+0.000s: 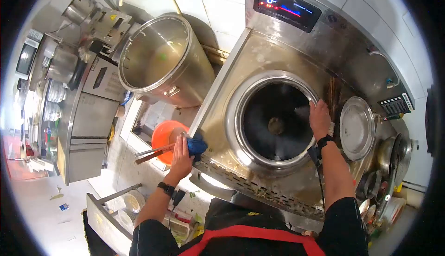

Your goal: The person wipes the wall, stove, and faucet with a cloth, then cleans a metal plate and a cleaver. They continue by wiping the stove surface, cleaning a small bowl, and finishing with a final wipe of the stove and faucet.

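Note:
My left hand (181,158) is at the stove's front left corner, its fingers stretched out and close together. It touches or nearly touches a bunched blue cloth (198,146). Long utensil handles (156,153) stick out leftward by the fingers, over an orange bucket (160,133); their other ends are hidden. My right hand (320,119) is curled over the right edge of a wide steel ring (235,117). The ring surrounds a dark, round wok-shaped hollow (266,135) with a brownish patch at its centre. Each wrist wears a black band with a cord.
A tall steel stockpot (194,77) with cloudy liquid stands behind left. On the stove's right is a round metal dish (357,128), with stacked pans (389,156) beyond. A lit display panel (287,8) tops the back. An open drawer (106,221) juts out at lower left.

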Tool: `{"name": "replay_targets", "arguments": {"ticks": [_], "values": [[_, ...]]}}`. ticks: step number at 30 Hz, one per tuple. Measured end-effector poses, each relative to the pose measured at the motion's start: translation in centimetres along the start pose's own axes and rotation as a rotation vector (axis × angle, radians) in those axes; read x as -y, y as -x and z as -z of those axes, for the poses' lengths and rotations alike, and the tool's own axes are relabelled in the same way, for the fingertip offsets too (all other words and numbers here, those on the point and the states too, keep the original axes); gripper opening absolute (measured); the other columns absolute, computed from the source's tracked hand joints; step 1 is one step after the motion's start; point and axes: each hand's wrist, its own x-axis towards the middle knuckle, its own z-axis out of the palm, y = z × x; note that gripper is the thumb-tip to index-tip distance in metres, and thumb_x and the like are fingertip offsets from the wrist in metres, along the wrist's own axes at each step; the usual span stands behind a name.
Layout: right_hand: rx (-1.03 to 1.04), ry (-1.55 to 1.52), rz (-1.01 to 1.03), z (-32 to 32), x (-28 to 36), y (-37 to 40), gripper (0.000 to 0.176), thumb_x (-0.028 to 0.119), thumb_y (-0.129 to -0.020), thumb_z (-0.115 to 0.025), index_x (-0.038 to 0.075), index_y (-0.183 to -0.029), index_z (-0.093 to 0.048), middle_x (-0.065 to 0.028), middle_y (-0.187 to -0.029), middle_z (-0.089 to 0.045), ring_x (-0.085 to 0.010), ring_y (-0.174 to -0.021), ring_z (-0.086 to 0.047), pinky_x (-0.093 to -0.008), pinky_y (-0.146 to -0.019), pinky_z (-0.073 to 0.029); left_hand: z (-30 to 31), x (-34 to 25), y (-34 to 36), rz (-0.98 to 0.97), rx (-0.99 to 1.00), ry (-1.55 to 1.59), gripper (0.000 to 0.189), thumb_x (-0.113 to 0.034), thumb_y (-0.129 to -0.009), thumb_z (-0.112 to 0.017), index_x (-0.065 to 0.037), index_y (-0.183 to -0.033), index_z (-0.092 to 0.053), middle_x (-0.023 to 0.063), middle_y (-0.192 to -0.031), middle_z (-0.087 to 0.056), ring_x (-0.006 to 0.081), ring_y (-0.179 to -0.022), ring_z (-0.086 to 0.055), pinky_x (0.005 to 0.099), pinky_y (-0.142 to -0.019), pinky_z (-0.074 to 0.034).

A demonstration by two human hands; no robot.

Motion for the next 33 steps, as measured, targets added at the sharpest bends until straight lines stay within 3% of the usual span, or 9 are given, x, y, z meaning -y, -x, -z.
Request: {"name": "replay_targets", "arguments": {"ticks": [4,10,15,17,22,23,26,30,33], "values": [[0.066,-0.028,-0.035,0.6,0.4,-0.3,0.041,0.038,-0.096,-0.048,-0.002,-0.103,-0.048,-0.0242,-0.102,-0.06,-0.04,-0.093,-0.06,-0.0463,-0.076,-0.052,-1.0,-0.8,-6.9,-0.029,-0.003,-0.025,0.076,-0.01,-0.079,-0.065,0.01,-0.139,-0.024,0.0319,-0.145,-0.025,0.0451,-0.138,-0.022,0.0502,-0.114,-0.021],[0.154,-0.081,-0.11,1.9,1.1,-0.4,0.036,0.033,-0.095,-0.051,-0.002,-0.107,-0.049,-0.0239,-0.106,-0.058,-0.0418,-0.097,-0.057,-0.049,-0.081,-0.048,-2.4,-6.0,-22.1,-0.244,-0.212,-0.409,0.064,-0.018,-0.085,-0.057,0.012,-0.135,-0.03,0.03,-0.142,-0.032,0.0428,-0.136,-0.027,0.0476,-0.113,-0.022],[0.168,-0.063,-0.117,1.5,1.0,-0.4,0.037,0.031,-0.095,-0.052,-0.002,-0.11,-0.05,-0.0235,-0.107,-0.058,-0.0419,-0.098,-0.057,-0.0484,-0.081,-0.048,-2.9,-9.3,-34.6,-0.343,-0.298,-0.241,0.063,-0.019,-0.087,-0.056,0.012,-0.136,-0.031,0.0298,-0.142,-0.032,0.04,-0.136,-0.029,0.0461,-0.113,-0.024],[0.138,-0.029,-0.1,0.7,0.3,0.0,0.038,0.034,-0.095,-0.05,0.0,-0.109,-0.05,-0.0215,-0.106,-0.059,-0.04,-0.095,-0.059,-0.048,-0.077,-0.051,-2.6,-11.0,-38.5,-0.36,-0.303,-0.139,0.064,-0.017,-0.085,-0.058,0.016,-0.132,-0.031,0.0349,-0.137,-0.035,0.0442,-0.131,-0.033,0.0448,-0.111,-0.028],[0.139,-0.027,-0.095,1.9,1.1,-0.6,0.042,0.036,-0.095,-0.05,-0.001,-0.115,-0.049,-0.0241,-0.108,-0.058,-0.0413,-0.096,-0.059,-0.0485,-0.078,-0.052,-4.1,-12.1,-47.3,-0.421,-0.346,-0.107,0.063,-0.009,-0.08,-0.06,0.016,-0.13,-0.032,0.0353,-0.134,-0.037,0.0466,-0.128,-0.034,0.0446,-0.108,-0.031],[0.202,-0.083,-0.133,2.2,1.3,-0.8,0.043,0.036,-0.095,-0.05,-0.002,-0.116,-0.049,-0.0251,-0.108,-0.058,-0.0417,-0.097,-0.059,-0.0485,-0.078,-0.052,-3.7,-12.2,-48.0,-0.365,-0.216,-0.075,0.065,-0.013,-0.083,-0.058,0.013,-0.135,-0.03,0.0327,-0.142,-0.032,0.0421,-0.134,-0.03,0.0431,-0.112,-0.027],[0.181,-0.031,-0.122,1.3,0.9,-0.7,0.042,0.036,-0.095,-0.05,-0.002,-0.113,-0.05,-0.0256,-0.105,-0.058,-0.0412,-0.096,-0.059,-0.0478,-0.078,-0.052,-3.2,-11.3,-45.5,-0.426,-0.238,-0.132,0.067,-0.01,-0.081,-0.058,0.013,-0.136,-0.029,0.033,-0.142,-0.031,0.0421,-0.135,-0.029,0.0431,-0.112,-0.025],[0.104,-0.024,-0.03,0.8,0.5,-0.3,0.041,0.037,-0.095,-0.05,-0.002,-0.108,-0.049,-0.0245,-0.102,-0.059,-0.0405,-0.094,-0.06,-0.0466,-0.074,-0.053,-3.4,-7.5,-35.3,-0.473,-0.31,-0.08,0.063,-0.002,-0.082,-0.048,0.012,-0.139,-0.026,0.0307,-0.147,-0.025,0.0414,-0.139,-0.022,0.047,-0.115,-0.018],[0.068,-0.009,0.018,0.6,0.4,-0.5,0.042,0.041,-0.095,-0.049,0.0,-0.102,-0.049,-0.0232,-0.099,-0.06,-0.0392,-0.09,-0.062,-0.0454,-0.07,-0.054,-2.9,-4.4,-25.6,-0.369,-0.207,-0.058,0.063,-0.001,-0.083,-0.045,0.01,-0.141,-0.024,0.0294,-0.149,-0.022,0.0415,-0.141,-0.018,0.0489,-0.115,-0.016]]}}
